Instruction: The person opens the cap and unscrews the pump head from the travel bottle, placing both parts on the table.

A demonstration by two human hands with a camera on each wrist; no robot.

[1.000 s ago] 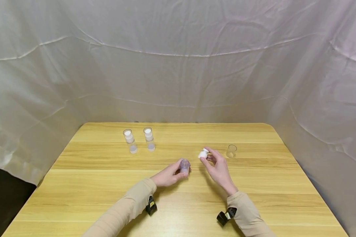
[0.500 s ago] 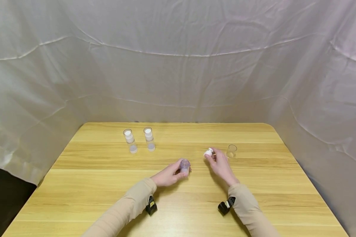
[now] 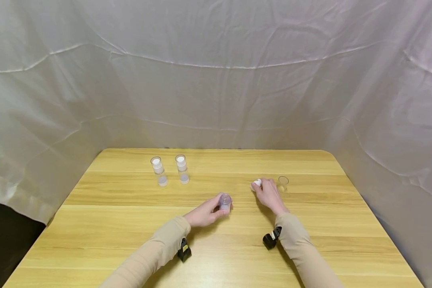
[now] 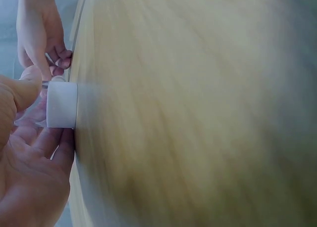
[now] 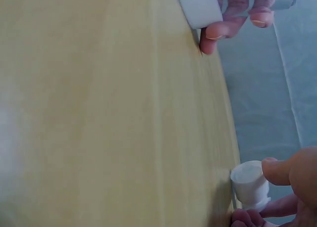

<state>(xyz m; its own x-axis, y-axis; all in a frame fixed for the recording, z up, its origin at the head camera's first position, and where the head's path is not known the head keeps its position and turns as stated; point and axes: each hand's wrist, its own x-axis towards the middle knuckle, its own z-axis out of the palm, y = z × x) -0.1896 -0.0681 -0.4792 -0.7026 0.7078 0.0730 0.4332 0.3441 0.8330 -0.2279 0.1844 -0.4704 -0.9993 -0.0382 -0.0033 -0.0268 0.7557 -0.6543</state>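
Observation:
My left hand grips a clear small bottle with a white base, standing upright at the middle of the table; its open neck faces up. In the left wrist view the white base sits at the tabletop, with fingers around the clear wall. Farther right, my right hand pinches a white pump top between thumb and fingers, low at the table surface. The right wrist view shows the pump top tilted beside the thumb. A clear cylindrical cap stands just right of that hand, partly hidden by it.
Two assembled clear bottles, a left one and a right one, with white pump tops under clear caps, stand at the back left. The wooden table is enclosed by a grey cloth curtain behind and at the sides.
My right hand has moved right and down to the table with the white pump top, closer to the clear cap. The left hand has stayed in place with the bottle.

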